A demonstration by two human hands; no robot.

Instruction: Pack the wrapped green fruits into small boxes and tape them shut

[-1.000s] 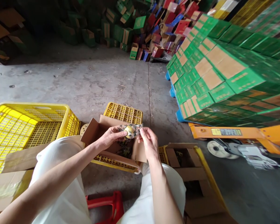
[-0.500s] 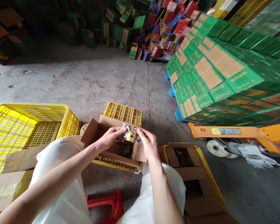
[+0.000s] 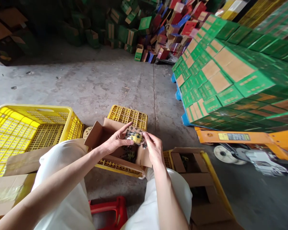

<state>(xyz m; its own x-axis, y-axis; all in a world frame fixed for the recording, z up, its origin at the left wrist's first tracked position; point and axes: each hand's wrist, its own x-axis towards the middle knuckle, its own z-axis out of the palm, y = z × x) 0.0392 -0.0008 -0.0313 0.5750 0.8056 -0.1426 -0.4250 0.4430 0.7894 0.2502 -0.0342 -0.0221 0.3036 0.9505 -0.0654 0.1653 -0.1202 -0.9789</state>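
A small clear plastic packet with something yellow and dark spots in it is held above an open cardboard box. My right hand pinches the packet's right end. At its left end is my left hand, index finger raised and apart from the thumb, which lies against the packet's lower left edge. More dark and green packets lie inside the box, partly hidden by my hands. The box rests on an upturned yellow crate between my knees.
A large yellow crate stands at left, beside a taped carton. At right are open cartons, an orange pallet jack and stacked green boxes. A red stool is below. Loose boxes pile up behind.
My left index finger has lifted off the packet and straightened, and that hand has opened a little. The packet lies flatter, with its yellow content more visible. The view has shifted slightly.
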